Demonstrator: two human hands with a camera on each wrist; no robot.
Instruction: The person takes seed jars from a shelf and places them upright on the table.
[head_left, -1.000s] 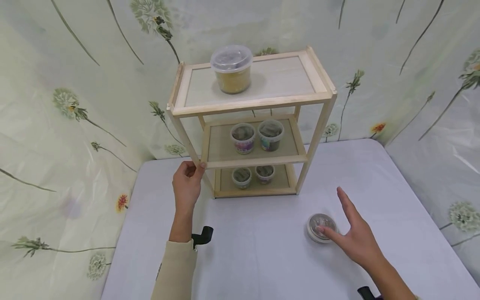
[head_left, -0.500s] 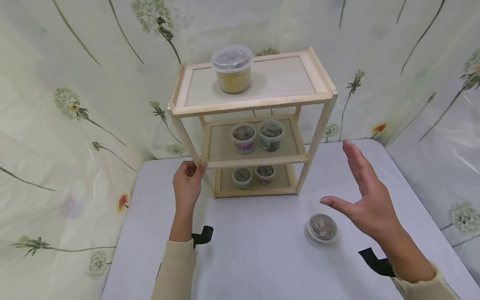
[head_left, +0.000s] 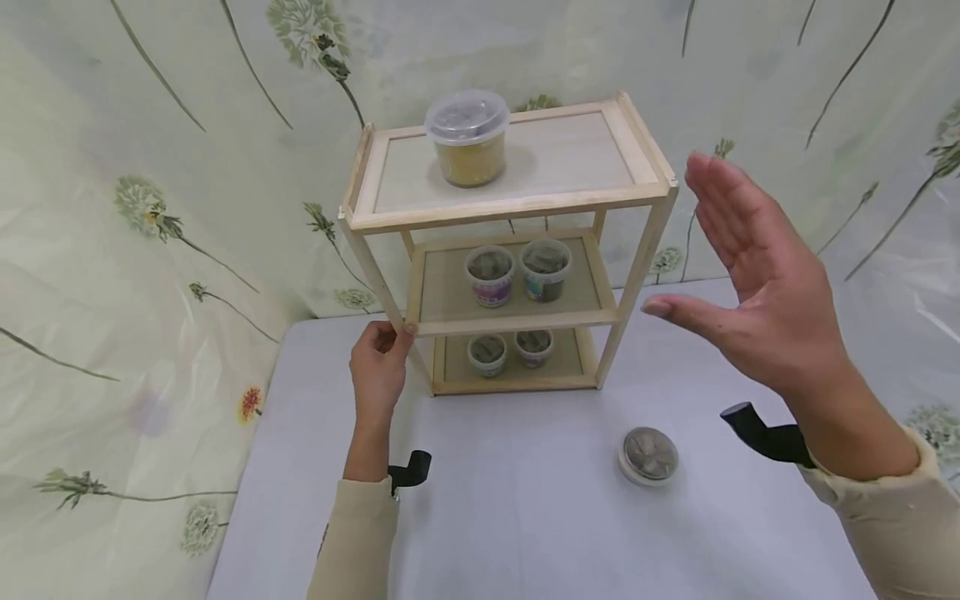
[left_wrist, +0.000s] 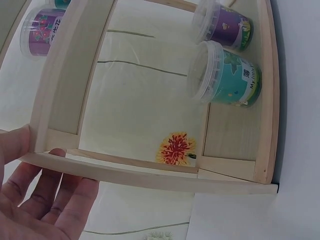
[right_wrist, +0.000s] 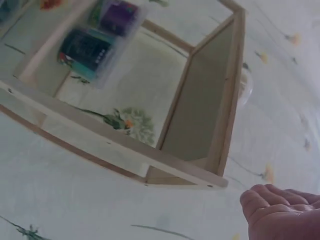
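A three-tier wooden shelf [head_left: 517, 327] stands at the back of the table. My left hand [head_left: 378, 367] grips its front left post at the middle tier; in the left wrist view the thumb and curled fingers [left_wrist: 75, 200] lie on either side of the wood. To the right of the shelf, my right hand [head_left: 780, 275] is raised in the air with straight fingers and thumb spread, holding nothing. A large lidded tub [head_left: 471, 158] with yellow contents sits on the top tier. Two small lidded cups, one purple [head_left: 491, 279] and one teal [head_left: 546, 275], stand on the middle tier.
Two more cups, one at left [head_left: 487, 354] and one at right [head_left: 534, 346], sit on the bottom tier. A round lidded container [head_left: 648, 456] lies on the white table [head_left: 517, 517], below my right hand. A dandelion-print sheet [head_left: 187, 333] hangs behind.
My right hand has risen from beside the round container on the table up to the height of the shelf's upper tiers. The left hand keeps its hold on the post.
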